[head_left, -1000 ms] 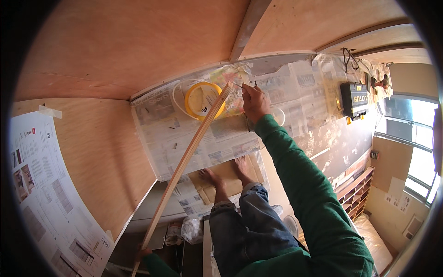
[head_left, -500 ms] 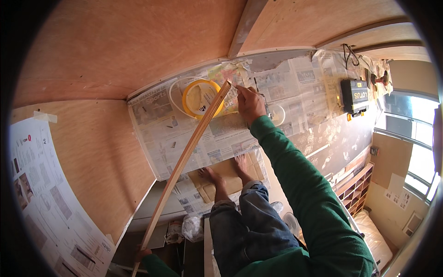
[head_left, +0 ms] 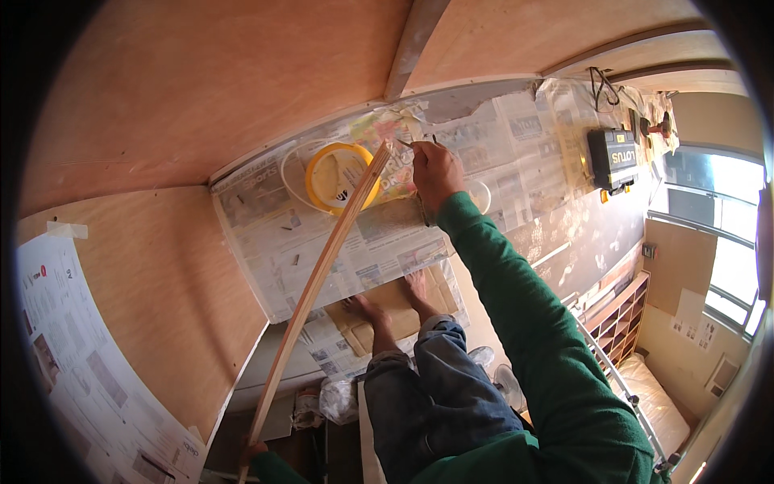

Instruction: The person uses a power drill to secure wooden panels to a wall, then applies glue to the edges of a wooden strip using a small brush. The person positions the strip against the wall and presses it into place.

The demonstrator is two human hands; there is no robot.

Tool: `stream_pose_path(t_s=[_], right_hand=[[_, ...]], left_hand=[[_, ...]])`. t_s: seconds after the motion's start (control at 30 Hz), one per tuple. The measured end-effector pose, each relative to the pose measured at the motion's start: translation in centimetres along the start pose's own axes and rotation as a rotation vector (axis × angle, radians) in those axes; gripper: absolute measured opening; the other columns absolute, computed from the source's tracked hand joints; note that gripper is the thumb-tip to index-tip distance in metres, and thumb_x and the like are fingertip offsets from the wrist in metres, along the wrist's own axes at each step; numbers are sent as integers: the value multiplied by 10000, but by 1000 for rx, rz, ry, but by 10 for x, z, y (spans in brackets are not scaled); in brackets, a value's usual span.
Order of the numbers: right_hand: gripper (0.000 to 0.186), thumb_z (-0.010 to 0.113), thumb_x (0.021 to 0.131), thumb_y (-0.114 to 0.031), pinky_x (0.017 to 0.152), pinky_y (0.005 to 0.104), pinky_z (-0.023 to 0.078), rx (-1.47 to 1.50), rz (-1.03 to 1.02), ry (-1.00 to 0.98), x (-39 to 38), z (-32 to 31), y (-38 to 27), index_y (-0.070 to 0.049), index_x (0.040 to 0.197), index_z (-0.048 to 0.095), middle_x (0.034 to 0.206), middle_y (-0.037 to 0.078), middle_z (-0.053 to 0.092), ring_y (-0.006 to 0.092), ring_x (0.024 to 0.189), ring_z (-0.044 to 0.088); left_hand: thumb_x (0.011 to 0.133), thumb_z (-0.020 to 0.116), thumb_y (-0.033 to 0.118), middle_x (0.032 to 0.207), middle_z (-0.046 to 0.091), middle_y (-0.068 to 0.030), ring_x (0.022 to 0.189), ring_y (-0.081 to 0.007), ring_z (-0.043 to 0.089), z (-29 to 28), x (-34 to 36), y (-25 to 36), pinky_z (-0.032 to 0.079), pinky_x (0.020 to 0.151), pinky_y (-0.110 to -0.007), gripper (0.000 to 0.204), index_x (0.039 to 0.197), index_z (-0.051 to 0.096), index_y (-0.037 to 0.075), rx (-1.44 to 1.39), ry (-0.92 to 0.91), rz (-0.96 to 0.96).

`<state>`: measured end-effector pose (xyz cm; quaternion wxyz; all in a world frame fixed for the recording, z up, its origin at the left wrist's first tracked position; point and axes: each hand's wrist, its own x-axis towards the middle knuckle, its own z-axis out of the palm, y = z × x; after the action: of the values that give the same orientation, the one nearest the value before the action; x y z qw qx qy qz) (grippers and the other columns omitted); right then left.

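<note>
A long, narrow wooden strip [head_left: 318, 282] runs slantwise from the lower left up to the newspaper-covered surface. My left hand [head_left: 255, 450] is closed round its lower end, partly cut off by shadow and the dim corner. Close to the strip's upper end, my right hand [head_left: 438, 172] is closed on a thin tool [head_left: 405, 143] whose narrow tip points at the wood; its exact kind is too small to make out. Behind the strip stands a yellow-rimmed tub [head_left: 329, 155] with pale contents. A round white lid-like thing [head_left: 480, 196] is partly hidden by my right wrist.
Newspaper sheets [head_left: 387, 242] cover the surface. Plywood panels [head_left: 145, 266] rise at left and far side, one with taped printed sheets [head_left: 89, 355]. A black toolbox [head_left: 613, 157] sits at right. My feet rest on cardboard [head_left: 395, 310]. A metal rail [head_left: 621, 383] slants at lower right.
The view has shifted slightly. My right hand has turned a little, and the thin tool's tip now shows beside the strip's upper end. My left hand still grips the lower end.
</note>
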<state>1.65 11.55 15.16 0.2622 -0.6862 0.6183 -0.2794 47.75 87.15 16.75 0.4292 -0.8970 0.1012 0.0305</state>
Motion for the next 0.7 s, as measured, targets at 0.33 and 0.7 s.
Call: stream_pose_path(t_s=[0.33, 0.7], right_hand=[[168, 579, 911, -99, 789, 500, 528, 9, -119, -118, -1, -6, 6, -23, 987, 708, 902, 230, 672, 442, 864, 646], [226, 576, 939, -99, 809, 485, 520, 17, -87, -44, -15, -12, -9, -14, 1114, 691, 934, 229, 661, 437, 890, 639]], left_hand=[[800, 760, 415, 877, 732, 7, 867, -231, 720, -15, -4, 4, 518, 843, -432, 253, 865, 752, 171, -23, 93, -43], [795, 746, 491, 834, 731, 5, 791, -262, 725, -8, -7, 0, 528, 747, -467, 318, 898, 764, 191, -5, 233, 13]])
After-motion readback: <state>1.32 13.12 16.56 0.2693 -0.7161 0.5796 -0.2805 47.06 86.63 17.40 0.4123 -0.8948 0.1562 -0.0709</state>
